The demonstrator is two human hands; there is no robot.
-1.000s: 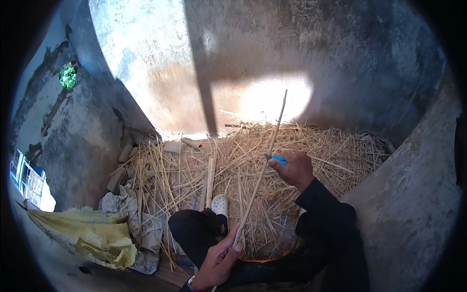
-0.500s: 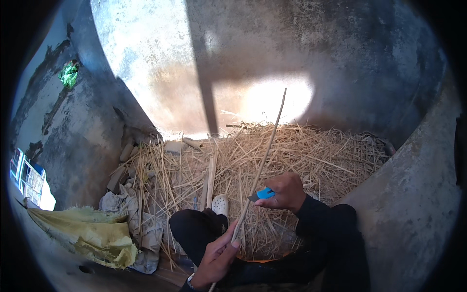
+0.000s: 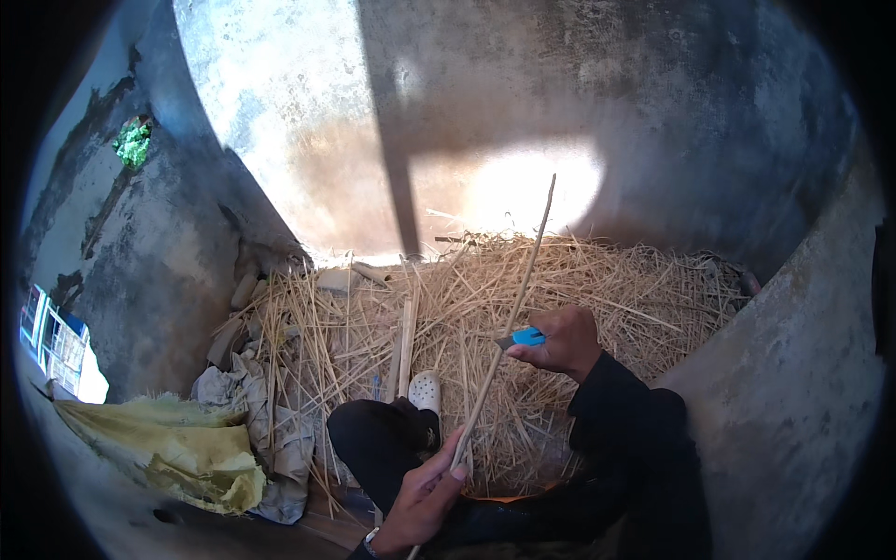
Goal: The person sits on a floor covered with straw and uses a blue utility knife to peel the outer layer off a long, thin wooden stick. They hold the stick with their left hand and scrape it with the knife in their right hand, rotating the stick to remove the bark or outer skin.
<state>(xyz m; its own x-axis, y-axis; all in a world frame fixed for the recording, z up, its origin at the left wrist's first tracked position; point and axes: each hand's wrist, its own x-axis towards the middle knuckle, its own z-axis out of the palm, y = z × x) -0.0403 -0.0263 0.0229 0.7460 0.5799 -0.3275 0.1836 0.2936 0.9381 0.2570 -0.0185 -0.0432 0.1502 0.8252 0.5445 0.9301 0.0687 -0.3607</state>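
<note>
A long thin wooden stick slants up and away from the lower middle of the view. My left hand is closed round its lower part, thumb laid along it. My right hand grips a blue-handled utility knife farther up the stick. The knife's dark blade meets the side of the stick or lies just against it; exact contact is too small to tell. The stick's lower end runs past my left hand to the bottom edge of the view.
Loose straw-like shavings and strips cover the floor ahead. My foot in a pale clog rests among them. A yellowish sack and crumpled grey cloth lie at left. Concrete walls rise in front and on both sides.
My right hand with the knife has moved up and away along the stick. My left hand and the stick have shifted slightly to the right.
</note>
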